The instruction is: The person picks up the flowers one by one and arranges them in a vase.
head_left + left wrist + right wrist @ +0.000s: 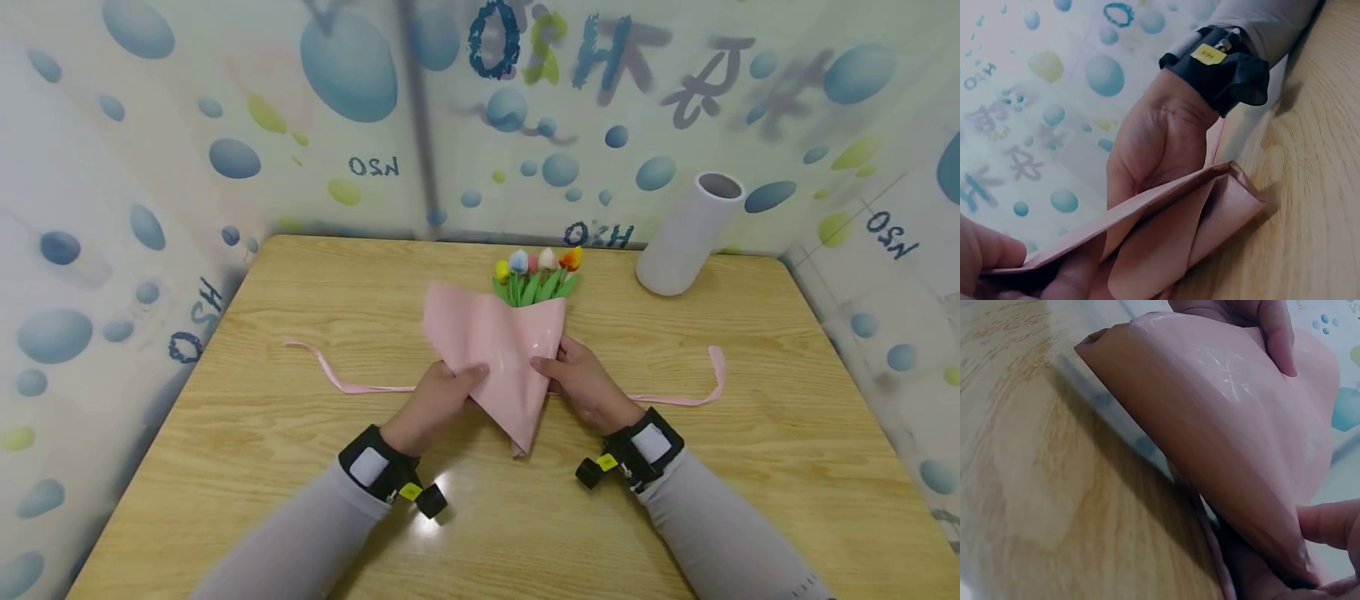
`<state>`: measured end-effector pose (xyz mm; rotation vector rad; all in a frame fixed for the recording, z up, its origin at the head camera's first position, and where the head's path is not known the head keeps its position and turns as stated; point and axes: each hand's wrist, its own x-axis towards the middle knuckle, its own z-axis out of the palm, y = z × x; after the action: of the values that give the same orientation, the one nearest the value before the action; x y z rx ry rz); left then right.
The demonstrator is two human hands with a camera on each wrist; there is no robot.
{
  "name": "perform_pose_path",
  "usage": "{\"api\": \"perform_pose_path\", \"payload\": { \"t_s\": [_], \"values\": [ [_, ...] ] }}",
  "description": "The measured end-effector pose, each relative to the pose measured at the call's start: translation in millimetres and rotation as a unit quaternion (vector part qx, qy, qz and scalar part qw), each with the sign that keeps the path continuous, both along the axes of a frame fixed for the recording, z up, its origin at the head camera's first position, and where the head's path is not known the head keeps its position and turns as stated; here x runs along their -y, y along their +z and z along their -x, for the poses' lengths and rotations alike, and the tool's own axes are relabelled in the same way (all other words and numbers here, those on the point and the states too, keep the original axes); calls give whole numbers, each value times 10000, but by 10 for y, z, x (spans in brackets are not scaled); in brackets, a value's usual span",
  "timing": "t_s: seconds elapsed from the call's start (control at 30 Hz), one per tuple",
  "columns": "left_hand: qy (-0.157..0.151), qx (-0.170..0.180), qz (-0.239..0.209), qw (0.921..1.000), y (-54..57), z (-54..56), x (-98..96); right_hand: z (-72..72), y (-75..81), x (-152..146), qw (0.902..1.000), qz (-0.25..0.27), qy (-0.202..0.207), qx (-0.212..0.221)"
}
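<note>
A bouquet of pink wrapping paper (498,358) is between both hands, its narrow end toward me. Tulip flowers (538,271) in yellow, blue, pink, white and orange show above the paper's top edge with green leaves. My left hand (435,400) grips the left side, thumb on the front, fingers partly hidden beneath. On the right edge, my right hand (588,387) pinches the paper, its thumb (1329,524) on the outer face. The lower end appears as a folded, open-ended cone (1210,206) in the left wrist view. Stems are hidden inside.
A pink ribbon (678,400) lies across the table under the bouquet, its ends spreading left and right. At the back right stands a white vase (686,237). The wooden table (300,467) meets a patterned curtain (465,125) behind.
</note>
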<state>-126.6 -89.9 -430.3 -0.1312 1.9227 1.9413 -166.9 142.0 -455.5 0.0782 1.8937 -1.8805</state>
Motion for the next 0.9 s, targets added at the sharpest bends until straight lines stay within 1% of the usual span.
{"api": "perform_pose_path", "payload": {
  "t_s": [0.1, 0.2, 0.27, 0.37, 0.5, 0.6, 0.67, 0.77, 0.8, 0.83, 0.87, 0.9],
  "values": [
    [45, -102, -87, 9999, 72, -35, -85, -11, 53, -44, 9996, -221, 83, -171],
    [-18, -190, -139, 9997, 139, -53, -165, -9, 100, -112, 9988, -309, 111, -358],
    [-194, -340, -41, 9992, 180, -60, -215, 4, 122, -172, 9985, -314, 73, -446],
    [-464, -508, 277, 9972, 228, -60, -305, 15, 183, -277, 9983, -292, -11, -505],
    [-984, -723, 682, 9902, 243, -48, -446, 15, 322, -447, 9986, -248, -155, -448],
    [-1523, -1200, 1021, 9757, 213, -51, -535, 11, 418, -586, 9983, -231, -237, -473],
    [-1839, -1482, 1130, 9651, 185, -61, -576, 0, 477, -677, 9977, -272, -275, -563],
    [-2251, -1556, 1037, 9562, 128, -83, -621, -29, 553, -813, 9963, -238, -334, -757],
    [-2400, -1621, 1062, 9512, 106, -89, -634, -42, 577, -857, 9955, -190, -370, -847],
    [-2569, -1731, 1097, 9445, 84, -94, -646, -54, 601, -898, 9948, -124, -409, -926],
    [-2751, -1875, 1135, 9361, 62, -99, -658, -67, 624, -940, 9939, -5, -496, -986],
    [-2930, -2067, 1219, 9255, 46, -106, -672, -79, 648, -980, 9926, 122, -591, -1056]
  ]
}}
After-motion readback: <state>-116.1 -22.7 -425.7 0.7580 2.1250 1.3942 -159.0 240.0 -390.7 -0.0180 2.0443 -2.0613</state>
